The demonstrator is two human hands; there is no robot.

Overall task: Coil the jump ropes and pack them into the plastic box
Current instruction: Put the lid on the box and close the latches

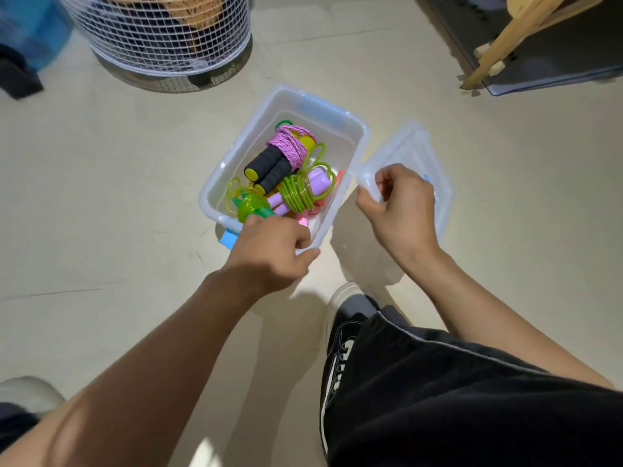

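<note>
While left hand (273,251) grips near rim of clear plastic box (350,143) on floor, right hand (401,203) pinches corner of clear lid (418,153) just beside box. Inside: pink coiled rope (291,146) with black foam handles, green coil (296,193) on purple handle. Wire basket (161,35) behind, shoe (347,318) near. Box long axis runs diagonally, far end up-right.

A home floor: tiles (101,183), wire laundry basket (158,35), wooden stool (512,35).
</note>
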